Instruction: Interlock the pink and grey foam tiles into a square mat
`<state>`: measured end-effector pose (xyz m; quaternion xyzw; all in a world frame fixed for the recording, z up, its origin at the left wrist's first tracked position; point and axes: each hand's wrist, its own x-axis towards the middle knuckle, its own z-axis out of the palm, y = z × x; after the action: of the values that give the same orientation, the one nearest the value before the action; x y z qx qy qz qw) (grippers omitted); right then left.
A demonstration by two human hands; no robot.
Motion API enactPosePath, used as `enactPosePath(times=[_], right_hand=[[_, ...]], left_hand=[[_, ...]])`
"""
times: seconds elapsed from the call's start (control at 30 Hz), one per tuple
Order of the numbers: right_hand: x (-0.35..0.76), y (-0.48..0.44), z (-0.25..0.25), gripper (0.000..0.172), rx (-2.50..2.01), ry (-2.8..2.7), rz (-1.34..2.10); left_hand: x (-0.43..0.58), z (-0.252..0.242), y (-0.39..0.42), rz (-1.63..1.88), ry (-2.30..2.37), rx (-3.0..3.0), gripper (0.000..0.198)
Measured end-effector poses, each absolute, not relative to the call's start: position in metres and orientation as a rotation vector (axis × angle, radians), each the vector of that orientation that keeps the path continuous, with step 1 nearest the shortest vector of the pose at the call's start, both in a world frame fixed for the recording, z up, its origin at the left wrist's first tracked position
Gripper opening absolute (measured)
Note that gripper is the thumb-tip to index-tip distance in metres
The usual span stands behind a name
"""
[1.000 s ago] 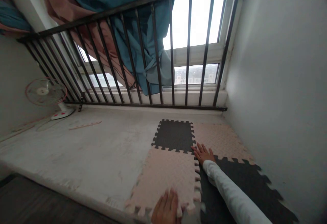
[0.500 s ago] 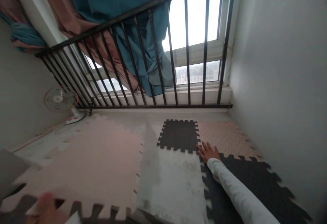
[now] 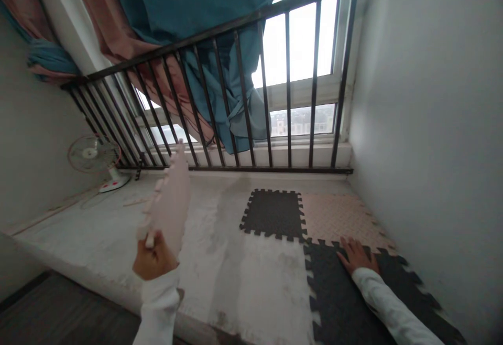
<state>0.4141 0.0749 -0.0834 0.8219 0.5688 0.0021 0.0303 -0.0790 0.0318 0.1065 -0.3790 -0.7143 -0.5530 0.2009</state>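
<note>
My left hand [image 3: 155,257] is closed on the near end of a pink foam mat [image 3: 171,198], which stands nearly edge-on above the pale floor. Fingers apart, my right hand [image 3: 358,257] lies flat over the seam between a large dark foam mat [image 3: 341,292] and a textured pink mat [image 3: 338,218] on the floor. A smaller dark square mat [image 3: 274,214] with toothed edges lies left of the textured pink one, touching it.
A black metal railing [image 3: 251,169] runs along the back before a window and teal and pink curtains [image 3: 196,4]. A small fan [image 3: 94,155] stands at the left. The raised floor's edge [image 3: 98,284] drops to a darker floor. A wall [image 3: 428,125] bounds the right.
The pink mat at the left has swung up from near flat to nearly upright, baring the floor. My left hand has moved up and right with it; my right hand has shifted right.
</note>
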Motion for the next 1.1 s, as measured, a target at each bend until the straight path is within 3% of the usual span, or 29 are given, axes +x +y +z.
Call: enactPosePath(times=[0.1,0.23,0.37,0.57,0.67,0.73,0.83,0.97,1.1], right_hand=[[0.421,0.067,-0.083,0.057,2.569,1.693,-0.001],[0.417,0.068,-0.081,0.056,2.588,1.681,-0.01],[0.413,0.067,-0.079,0.056,2.58,1.685,-0.012],[0.41,0.065,-0.074,0.054,2.557,1.666,0.017],[0.413,0.066,-0.081,0.053,2.553,1.707,0.061],[0.416,0.067,-0.087,0.052,2.546,1.731,0.083],[0.419,0.068,-0.093,0.051,2.529,1.741,0.115],[0.416,0.066,-0.091,0.049,2.535,1.713,0.169],[0.412,0.064,-0.086,0.048,2.539,1.703,0.155]], left_hand=[[-0.046,0.1,0.057,-1.485,-1.938,-1.056,0.052],[-0.034,0.059,0.062,-1.439,-1.596,-1.681,0.038],[-0.041,0.031,0.063,-1.33,-1.7,-1.791,0.035],[0.018,0.04,0.127,-1.313,-1.527,-1.932,0.037],[0.09,0.023,0.157,-0.908,-1.516,-2.351,0.041],[0.137,-0.003,0.165,-0.51,-1.573,-2.596,0.046],[0.186,-0.049,0.162,-0.189,-1.675,-2.734,0.045],[0.215,-0.081,0.149,-0.104,-1.946,-2.582,0.044],[0.227,-0.075,0.146,-0.069,-2.08,-2.483,0.047]])
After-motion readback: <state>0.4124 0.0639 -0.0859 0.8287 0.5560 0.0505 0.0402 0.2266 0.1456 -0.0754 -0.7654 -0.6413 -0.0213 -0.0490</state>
